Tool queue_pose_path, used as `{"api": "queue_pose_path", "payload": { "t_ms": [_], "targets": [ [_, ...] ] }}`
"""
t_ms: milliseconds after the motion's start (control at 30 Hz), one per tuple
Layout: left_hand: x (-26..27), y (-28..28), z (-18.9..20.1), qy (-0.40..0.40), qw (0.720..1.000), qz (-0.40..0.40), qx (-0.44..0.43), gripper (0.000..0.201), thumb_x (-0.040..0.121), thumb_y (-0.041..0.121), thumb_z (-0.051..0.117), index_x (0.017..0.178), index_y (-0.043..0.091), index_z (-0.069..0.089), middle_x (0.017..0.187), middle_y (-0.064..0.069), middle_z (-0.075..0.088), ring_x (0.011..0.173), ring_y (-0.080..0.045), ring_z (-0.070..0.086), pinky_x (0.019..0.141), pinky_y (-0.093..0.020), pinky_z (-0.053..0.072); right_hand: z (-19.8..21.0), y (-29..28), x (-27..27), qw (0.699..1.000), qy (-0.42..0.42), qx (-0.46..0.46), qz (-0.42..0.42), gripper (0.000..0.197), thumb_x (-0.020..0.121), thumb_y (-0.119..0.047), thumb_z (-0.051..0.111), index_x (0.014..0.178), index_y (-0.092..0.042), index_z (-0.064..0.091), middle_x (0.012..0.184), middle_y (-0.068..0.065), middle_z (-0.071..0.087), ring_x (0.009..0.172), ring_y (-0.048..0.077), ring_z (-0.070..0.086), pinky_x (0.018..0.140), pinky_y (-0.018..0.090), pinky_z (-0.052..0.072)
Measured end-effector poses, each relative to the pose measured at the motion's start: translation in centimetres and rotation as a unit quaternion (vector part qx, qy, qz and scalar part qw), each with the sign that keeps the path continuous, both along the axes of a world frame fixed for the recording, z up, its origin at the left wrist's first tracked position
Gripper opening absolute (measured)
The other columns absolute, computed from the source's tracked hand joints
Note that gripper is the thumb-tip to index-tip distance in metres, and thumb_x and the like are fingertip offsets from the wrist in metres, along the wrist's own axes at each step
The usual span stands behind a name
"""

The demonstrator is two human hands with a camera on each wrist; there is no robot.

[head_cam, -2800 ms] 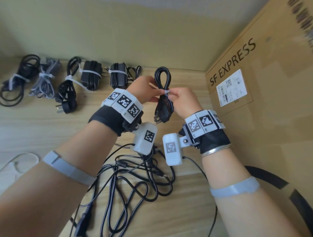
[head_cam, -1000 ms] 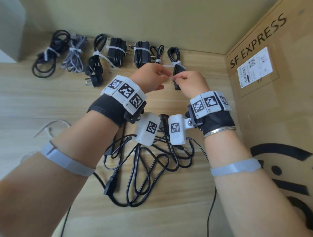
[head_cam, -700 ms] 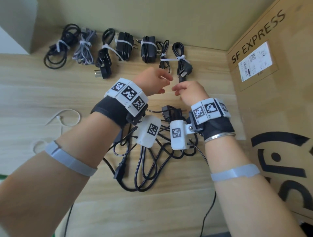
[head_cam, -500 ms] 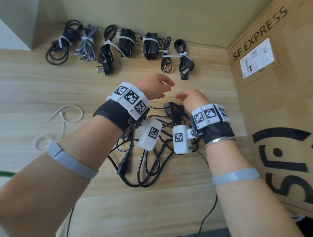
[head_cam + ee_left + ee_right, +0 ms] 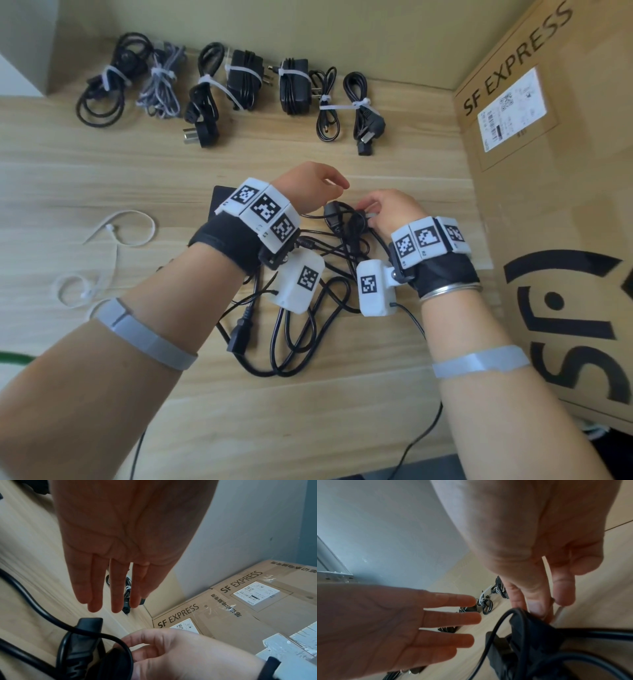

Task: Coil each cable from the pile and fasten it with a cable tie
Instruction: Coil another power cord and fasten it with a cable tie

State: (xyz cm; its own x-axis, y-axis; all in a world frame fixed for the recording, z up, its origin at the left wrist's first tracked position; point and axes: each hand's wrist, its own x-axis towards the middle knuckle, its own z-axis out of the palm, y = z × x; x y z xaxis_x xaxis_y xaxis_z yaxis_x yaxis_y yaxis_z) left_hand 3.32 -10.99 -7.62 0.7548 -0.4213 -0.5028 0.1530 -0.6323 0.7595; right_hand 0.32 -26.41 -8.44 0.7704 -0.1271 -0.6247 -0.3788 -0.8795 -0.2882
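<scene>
A tangled pile of black cables (image 5: pixel 308 308) lies on the wooden floor under both wrists. My left hand (image 5: pixel 318 185) hovers just above the pile's far end with straight, spread fingers (image 5: pixel 106 588) and holds nothing. My right hand (image 5: pixel 376 212) reaches down into the pile. Its fingertips (image 5: pixel 537 605) touch a black plug (image 5: pixel 337 219). A thin white strip (image 5: pixel 547 574), seemingly a cable tie, is held between its curled fingers. The most recently tied coil (image 5: pixel 363 102) lies at the right end of a row of several tied bundles along the wall.
Loose white cable ties (image 5: pixel 120 226) (image 5: pixel 75 287) lie on the floor to the left. A large SF EXPRESS cardboard box (image 5: pixel 548 171) stands close on the right. A flat black object (image 5: pixel 219 202) shows beside the left wrist. The wall closes the back.
Both hands let go of the tied coil, which now lies in the back row. They drew back and down to the loose pile, and the right hand reached the black plug.
</scene>
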Motion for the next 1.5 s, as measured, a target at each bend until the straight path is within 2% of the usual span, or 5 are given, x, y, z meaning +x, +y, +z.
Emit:
{"api": "queue_pose_path", "payload": {
  "t_ms": [533, 767, 967, 1300, 1500],
  "targets": [
    [0.1, -1.3, 1.0, 0.023, 0.981, -0.158, 0.113, 0.050, 0.096, 0.049, 0.033, 0.095, 0.016, 0.070, 0.094, 0.000, 0.065, 0.091, -0.015, 0.055, 0.079, -0.028, 0.036, 5.8, -2.2, 1.3, 0.959, -0.250, 0.034, -0.129, 0.048, 0.081, 0.006, 0.059, 0.122, -0.018, 0.053, 0.108, 0.004, 0.054, 0.100, 0.026, 0.061, 0.089, 0.040, 0.052],
    [0.1, -1.2, 1.4, -0.028, 0.993, -0.116, -0.018, 0.052, 0.086, 0.039, 0.058, 0.133, 0.025, 0.042, 0.112, 0.010, 0.056, 0.084, -0.009, 0.059, 0.075, -0.020, 0.042, 7.7, -0.4, 1.2, 0.939, -0.292, 0.141, -0.113, 0.037, 0.095, 0.003, 0.041, 0.122, -0.019, 0.054, 0.113, 0.006, 0.053, 0.064, 0.009, 0.064, 0.071, 0.025, 0.058],
    [0.2, -2.0, 1.6, 0.039, 0.983, 0.006, -0.178, 0.033, 0.096, 0.022, 0.047, 0.114, -0.005, 0.053, 0.094, -0.002, 0.067, 0.083, -0.013, 0.061, 0.084, -0.032, 0.047, 7.6, 0.7, 1.0, 0.926, -0.356, 0.116, -0.057, 0.041, 0.093, -0.004, 0.047, 0.125, -0.027, 0.056, 0.119, -0.001, 0.047, 0.067, 0.001, 0.056, 0.077, 0.008, 0.047],
    [0.7, -0.1, 2.2, 0.168, 0.903, 0.217, -0.331, 0.025, 0.102, 0.022, 0.026, 0.084, 0.011, 0.038, 0.065, -0.002, 0.046, 0.052, -0.020, 0.066, 0.050, -0.032, 0.057, 2.5, 0.9, -0.5, 0.994, -0.048, 0.078, 0.061, 0.036, 0.088, -0.002, 0.054, 0.113, -0.027, 0.060, 0.087, -0.013, 0.059, 0.080, 0.009, 0.055, 0.078, 0.024, 0.038],
    [0.3, 0.5, 2.3, 0.176, 0.904, 0.203, -0.334, 0.025, 0.103, 0.021, 0.024, 0.084, 0.009, 0.037, 0.065, -0.003, 0.045, 0.051, -0.019, 0.065, 0.045, -0.027, 0.054, -0.2, 4.0, -1.1, 0.968, -0.017, 0.230, 0.095, 0.034, 0.075, -0.018, 0.076, 0.106, -0.024, 0.064, 0.112, -0.014, 0.053, 0.111, 0.012, 0.053, 0.101, 0.030, 0.041]
  ]
}}
